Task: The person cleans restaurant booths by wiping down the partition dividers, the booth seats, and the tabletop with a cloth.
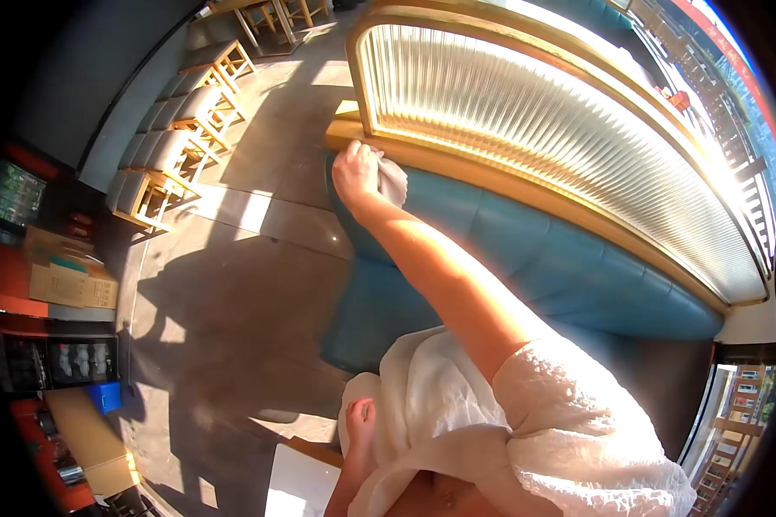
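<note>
My right hand [355,172] reaches out to the end of the booth's wooden ledge [422,160], its fingers closed on a pale cloth [392,180]. The cloth hangs from the hand over the top of the blue-green padded backrest [491,226]. Just above the ledge stands a ribbed glass partition [509,112] in a wooden frame. Low in the view, my left hand [360,417] is held by my body with its fingers curled and nothing visible in them. It is close to a white tabletop [300,484].
The booth seat [358,314] lies below the backrest. Several cushioned wooden stools [159,151] line the wall at upper left. Cardboard boxes [73,284] and a blue container [105,397] are at the left. Sunlit grey floor [233,336] runs between.
</note>
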`<state>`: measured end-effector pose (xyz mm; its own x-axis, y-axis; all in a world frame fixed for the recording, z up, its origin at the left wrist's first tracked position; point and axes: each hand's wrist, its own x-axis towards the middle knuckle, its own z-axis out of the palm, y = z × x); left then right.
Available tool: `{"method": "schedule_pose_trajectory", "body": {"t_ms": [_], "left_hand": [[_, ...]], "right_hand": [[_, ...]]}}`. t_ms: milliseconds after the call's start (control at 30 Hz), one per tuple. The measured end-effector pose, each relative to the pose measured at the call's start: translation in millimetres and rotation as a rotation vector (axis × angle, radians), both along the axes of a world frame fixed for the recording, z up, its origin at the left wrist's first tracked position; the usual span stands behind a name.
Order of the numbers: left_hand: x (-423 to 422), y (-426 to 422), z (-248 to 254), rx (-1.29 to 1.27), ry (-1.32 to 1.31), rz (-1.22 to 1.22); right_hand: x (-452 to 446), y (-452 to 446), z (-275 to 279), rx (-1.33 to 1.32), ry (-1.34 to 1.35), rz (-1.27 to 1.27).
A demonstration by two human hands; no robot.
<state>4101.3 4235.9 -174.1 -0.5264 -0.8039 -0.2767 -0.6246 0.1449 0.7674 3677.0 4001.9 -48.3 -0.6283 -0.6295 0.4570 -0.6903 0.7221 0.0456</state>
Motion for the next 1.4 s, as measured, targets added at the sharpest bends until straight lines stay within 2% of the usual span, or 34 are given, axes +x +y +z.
{"method": "schedule_pose_trajectory", "body": {"t_ms": [33,67,133,167,200,300,400,433,533,600,667,733,800,900,1067,1200,1233,1300,1367,1400], "left_hand": [[7,6,-6,-0.01,0.002,0.004],[17,13,-13,0.043,0.008,0.035],[37,25,-19,0.085,0.007,0.071],[40,29,-17,0.099,-0.029,0.077],[42,31,-16,0.117,-0.067,0.082],[40,32,-3,0.083,-0.071,0.115],[27,17,1,0.142,-0.042,0.103],[22,10,-5,0.093,-0.033,0.04],[-16,-27,-17,0.017,0.055,-0.139],[-65,-52,-5,0.042,0.056,-0.208],[-117,-72,-4,-0.038,0.192,-0.304],[-184,-77,29,-0.106,0.215,-0.438],[-245,-67,65,-0.254,0.249,-0.599],[-310,-25,99,-0.278,0.349,-0.738],[-340,59,134,-0.297,0.424,-0.974],[-341,94,128,-0.307,0.407,-1.033],[-349,103,132,-0.324,0.416,-1.019],[-375,124,145,-0.383,0.431,-1.0],[-410,153,155,-0.418,0.515,-1.018],[-428,169,159,-0.443,0.522,-1.051]], "right_hand": [[0,-13,-2,-0.042,-0.079,0.114],[-2,-24,-4,-0.052,-0.078,0.12],[-3,-44,-5,-0.172,-0.227,0.453],[0,-53,-1,-0.086,-0.388,0.501],[5,-57,0,-0.094,-0.387,0.507],[21,-50,6,-0.385,-0.136,0.684],[11,0,21,-0.318,0.139,0.563],[1,22,10,-0.155,0.127,0.446],[-29,107,-6,-0.128,0.161,0.388],[-44,166,-5,-0.133,0.151,0.294],[-58,228,-1,-0.14,0.113,0.264],[-67,288,4,-0.147,0.119,0.205],[-74,342,10,-0.122,0.094,0.114],[-86,412,11,-0.143,0.113,0.015],[-108,522,9,-0.153,0.125,-0.2],[-111,523,13,-0.143,0.033,-0.276],[-111,517,10,-0.183,0.09,-0.296],[-103,514,10,-0.223,0.131,-0.262],[-109,536,0,-0.266,0.038,-0.147],[-116,549,1,-0.282,0.042,-0.17]]}}
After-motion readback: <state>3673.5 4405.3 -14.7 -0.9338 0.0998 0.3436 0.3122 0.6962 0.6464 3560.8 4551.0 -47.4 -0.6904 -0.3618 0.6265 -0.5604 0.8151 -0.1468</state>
